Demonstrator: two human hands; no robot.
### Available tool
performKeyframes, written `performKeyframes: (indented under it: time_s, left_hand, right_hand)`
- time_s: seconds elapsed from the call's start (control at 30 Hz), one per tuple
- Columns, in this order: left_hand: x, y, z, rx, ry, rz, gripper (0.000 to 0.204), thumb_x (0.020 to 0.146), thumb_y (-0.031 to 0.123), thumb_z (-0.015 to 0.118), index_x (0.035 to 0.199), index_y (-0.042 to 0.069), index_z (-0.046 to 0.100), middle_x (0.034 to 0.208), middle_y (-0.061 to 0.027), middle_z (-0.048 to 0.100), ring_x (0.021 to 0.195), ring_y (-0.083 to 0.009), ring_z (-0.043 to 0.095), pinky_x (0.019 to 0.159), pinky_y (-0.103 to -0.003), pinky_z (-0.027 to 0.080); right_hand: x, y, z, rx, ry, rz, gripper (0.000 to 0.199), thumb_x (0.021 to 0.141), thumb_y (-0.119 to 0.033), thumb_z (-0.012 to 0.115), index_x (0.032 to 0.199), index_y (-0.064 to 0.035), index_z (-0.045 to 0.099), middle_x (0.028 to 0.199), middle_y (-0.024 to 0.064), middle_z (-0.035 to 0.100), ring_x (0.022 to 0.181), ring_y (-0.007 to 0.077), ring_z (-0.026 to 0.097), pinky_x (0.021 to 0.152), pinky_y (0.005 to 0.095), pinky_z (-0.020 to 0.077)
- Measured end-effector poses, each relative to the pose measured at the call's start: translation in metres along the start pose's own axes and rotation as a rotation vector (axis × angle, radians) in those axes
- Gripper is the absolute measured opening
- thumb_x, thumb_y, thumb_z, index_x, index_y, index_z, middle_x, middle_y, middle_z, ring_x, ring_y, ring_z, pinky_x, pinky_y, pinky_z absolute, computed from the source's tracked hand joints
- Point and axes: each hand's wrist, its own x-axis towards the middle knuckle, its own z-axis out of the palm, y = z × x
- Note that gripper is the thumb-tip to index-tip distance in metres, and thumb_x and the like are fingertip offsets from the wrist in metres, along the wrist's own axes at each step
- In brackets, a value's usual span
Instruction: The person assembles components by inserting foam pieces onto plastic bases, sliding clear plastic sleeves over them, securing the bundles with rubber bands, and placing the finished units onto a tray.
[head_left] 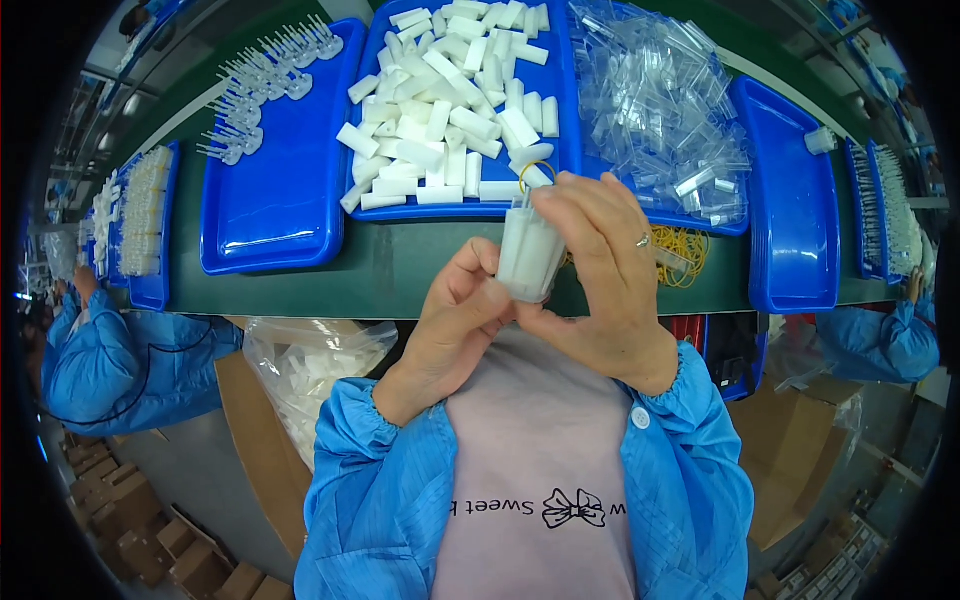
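In front of my chest I hold a small clear plastic assembly (528, 255) with white cylindrical pieces in it. My left hand (445, 325) is closed on its lower left side with thumb and fingers. My right hand (605, 285) curves round the right side, its fingertips at the top and its thumb near the base. A thin yellow rubber band (537, 163) loops up by the right fingertips; how it is attached is hidden. Just beyond, a blue tray (400, 212) holds many loose white cylinders (440, 120).
Clear plastic tubes (660, 110) fill a blue tray at right, with yellow rubber bands (685, 255) before it. Clear pronged pieces (265, 80) line the left tray (270, 240). A white piece (820, 140) lies in the far-right tray (795, 220). Co-workers in blue sleeves (90, 345) flank me.
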Motion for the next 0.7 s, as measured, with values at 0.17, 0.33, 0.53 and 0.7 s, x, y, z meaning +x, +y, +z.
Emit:
performKeyframes:
  time_s: [0.17, 0.33, 0.53, 0.7]
  left_hand:
    - [0.004, 0.0, -0.005, 0.003, -0.052, -0.037, 0.028, 0.091, 0.024, 0.061, 0.108, 0.012, 0.044, 0.111, -0.0056, 0.056, 0.101, -0.0139, 0.057, 0.085, -0.028, 0.048]
    - [0.007, -0.001, 0.001, 0.026, -0.055, -0.05, 0.064, 0.087, 0.024, 0.065, 0.139, 0.007, 0.031, 0.121, -0.0086, 0.055, 0.106, -0.0163, 0.057, 0.09, -0.029, 0.047]
    - [0.013, -0.011, -0.007, 0.077, -0.009, -0.029, 0.062, 0.085, 0.017, 0.067, 0.137, 0.005, 0.035, 0.125, -0.0098, 0.055, 0.115, -0.0176, 0.054, 0.097, -0.03, 0.043]
    - [0.017, -0.008, -0.007, 0.306, 0.083, 0.13, 0.066, 0.083, 0.026, 0.067, 0.136, 0.0, 0.035, 0.12, -0.0122, 0.055, 0.107, -0.0213, 0.058, 0.093, -0.035, 0.048]
  right_hand:
    - [0.0, -0.001, 0.004, -0.044, 0.031, -0.055, 0.065, 0.056, -0.01, 0.077, 0.117, -0.0074, 0.055, 0.113, 0.0093, 0.058, 0.109, 0.0286, 0.056, 0.099, 0.0492, 0.0367]
    - [-0.006, 0.002, 0.001, -0.043, 0.026, -0.017, 0.059, 0.059, -0.012, 0.076, 0.115, -0.0094, 0.058, 0.109, 0.0084, 0.057, 0.106, 0.0272, 0.056, 0.098, 0.049, 0.0377]
    - [-0.01, 0.009, -0.023, 0.037, -0.086, 0.148, 0.054, 0.061, -0.015, 0.079, 0.111, -0.0089, 0.061, 0.12, 0.0101, 0.053, 0.113, 0.0295, 0.052, 0.098, 0.0438, 0.038]
    - [-0.046, 0.049, -0.069, -0.225, -0.09, 0.391, 0.035, 0.066, -0.01, 0.074, 0.099, -0.0082, 0.064, 0.106, 0.0057, 0.057, 0.099, 0.0276, 0.052, 0.084, 0.0386, 0.0399]
